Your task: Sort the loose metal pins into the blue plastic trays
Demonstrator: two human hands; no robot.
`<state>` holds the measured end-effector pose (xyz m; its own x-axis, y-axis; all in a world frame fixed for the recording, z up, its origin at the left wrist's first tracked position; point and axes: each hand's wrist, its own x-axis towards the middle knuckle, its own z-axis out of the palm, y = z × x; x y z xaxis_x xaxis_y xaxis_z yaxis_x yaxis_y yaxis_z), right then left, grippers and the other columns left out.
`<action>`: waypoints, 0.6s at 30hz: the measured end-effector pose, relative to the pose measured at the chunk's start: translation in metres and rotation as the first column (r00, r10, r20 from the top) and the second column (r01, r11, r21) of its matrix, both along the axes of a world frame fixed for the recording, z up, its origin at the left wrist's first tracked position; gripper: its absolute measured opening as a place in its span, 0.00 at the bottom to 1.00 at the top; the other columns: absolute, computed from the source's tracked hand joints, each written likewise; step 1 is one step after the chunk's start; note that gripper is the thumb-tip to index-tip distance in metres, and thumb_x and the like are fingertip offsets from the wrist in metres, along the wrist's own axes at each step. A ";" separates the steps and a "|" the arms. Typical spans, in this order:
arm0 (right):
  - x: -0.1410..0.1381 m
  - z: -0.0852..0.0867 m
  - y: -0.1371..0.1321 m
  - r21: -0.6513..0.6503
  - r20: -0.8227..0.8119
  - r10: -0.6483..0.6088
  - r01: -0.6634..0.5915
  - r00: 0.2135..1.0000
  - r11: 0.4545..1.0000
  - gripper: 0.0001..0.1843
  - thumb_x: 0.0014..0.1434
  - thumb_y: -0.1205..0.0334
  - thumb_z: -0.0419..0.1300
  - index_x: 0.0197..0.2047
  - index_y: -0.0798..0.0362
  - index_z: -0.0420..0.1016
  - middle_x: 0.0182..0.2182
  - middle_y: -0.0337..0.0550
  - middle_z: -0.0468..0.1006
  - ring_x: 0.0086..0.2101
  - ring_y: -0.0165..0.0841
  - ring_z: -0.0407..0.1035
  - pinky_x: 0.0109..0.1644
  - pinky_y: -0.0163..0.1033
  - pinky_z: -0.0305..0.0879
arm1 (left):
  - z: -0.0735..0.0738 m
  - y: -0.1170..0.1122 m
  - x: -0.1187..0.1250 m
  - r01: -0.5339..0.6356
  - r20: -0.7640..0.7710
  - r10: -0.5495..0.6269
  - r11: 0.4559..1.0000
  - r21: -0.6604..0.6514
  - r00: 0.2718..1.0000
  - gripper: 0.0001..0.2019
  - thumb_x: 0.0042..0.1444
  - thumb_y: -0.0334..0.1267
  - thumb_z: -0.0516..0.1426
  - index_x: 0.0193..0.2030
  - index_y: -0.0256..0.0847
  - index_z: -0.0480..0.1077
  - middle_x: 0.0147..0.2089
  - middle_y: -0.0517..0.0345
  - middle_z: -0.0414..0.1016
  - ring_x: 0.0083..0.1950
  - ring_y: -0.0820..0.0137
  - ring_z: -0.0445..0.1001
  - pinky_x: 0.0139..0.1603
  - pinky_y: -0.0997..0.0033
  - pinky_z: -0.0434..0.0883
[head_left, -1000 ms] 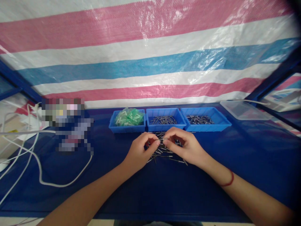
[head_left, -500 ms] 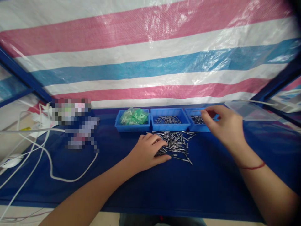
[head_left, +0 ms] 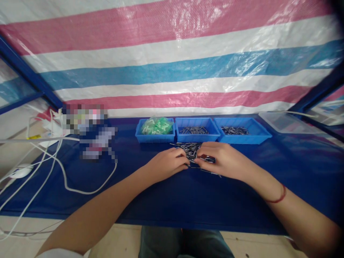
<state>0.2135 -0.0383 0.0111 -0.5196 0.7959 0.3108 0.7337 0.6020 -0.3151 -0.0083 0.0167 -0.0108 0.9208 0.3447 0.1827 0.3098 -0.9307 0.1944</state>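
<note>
1. The pile of metal pins (head_left: pixel 191 149) lies on the blue tabletop (head_left: pixel 188 200), just in front of the middle tray (head_left: pixel 197 135).
2. The left hand (head_left: pixel 166 163) and right hand (head_left: pixel 224 161) rest on the pile's near edge, fingertips almost meeting.
3. Whether either hand pinches a pin, I cannot tell.
4. Most pins lie crosswise, roughly left to right, equally near both hands.

- Small metal pins (head_left: pixel 190 148): thin, grey, lying flat in a loose scattered heap on the blue table, nearer its far edge, midway along
</note>
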 end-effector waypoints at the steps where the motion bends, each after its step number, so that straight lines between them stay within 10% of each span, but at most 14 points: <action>1: -0.005 -0.002 -0.001 -0.016 0.050 0.047 -0.046 0.998 0.999 0.08 0.60 0.59 0.57 0.32 0.53 0.73 0.27 0.41 0.73 0.30 0.32 0.68 0.34 0.37 0.62 | 0.000 0.001 0.000 -0.002 0.007 0.002 1.000 -0.009 1.000 0.10 0.64 0.40 0.52 0.45 0.40 0.72 0.47 0.52 0.71 0.47 0.66 0.70 0.49 0.69 0.67; 18: -0.010 -0.013 0.002 -0.026 0.170 0.099 -0.096 0.980 0.995 0.03 0.60 0.65 0.57 0.36 0.53 0.72 0.32 0.43 0.73 0.34 0.34 0.69 0.40 0.39 0.61 | -0.009 0.006 0.012 -0.039 0.034 0.035 0.991 0.126 0.999 0.12 0.66 0.39 0.47 0.41 0.36 0.69 0.47 0.48 0.69 0.46 0.64 0.68 0.50 0.64 0.66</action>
